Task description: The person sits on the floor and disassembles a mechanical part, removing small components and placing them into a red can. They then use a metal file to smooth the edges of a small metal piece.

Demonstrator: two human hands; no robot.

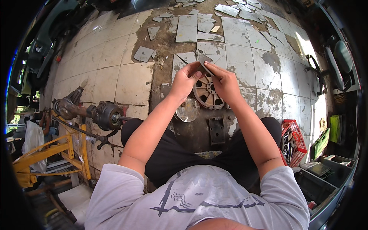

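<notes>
My left hand [185,81] and my right hand [224,80] meet at a small, thin, dark grey piece [204,59], perhaps a folded sheet, with fingers closed on it from both sides. Below them lies a large toothed metal wheel [207,100] with openings around its hub, partly hidden by my hands. Beside it on the left is a round, shallow metal dish or disc [188,113], and a black rectangular metal part with holes [216,130] lies nearer to me, between my legs.
A greasy axle assembly [107,115] lies at left by a yellow metal frame [69,149]. A red plastic crate [298,134] with tools and dark metal bins [314,184] sit at right. Loose broken tiles [226,9] lie ahead. Another person [50,128] is partly visible at far left.
</notes>
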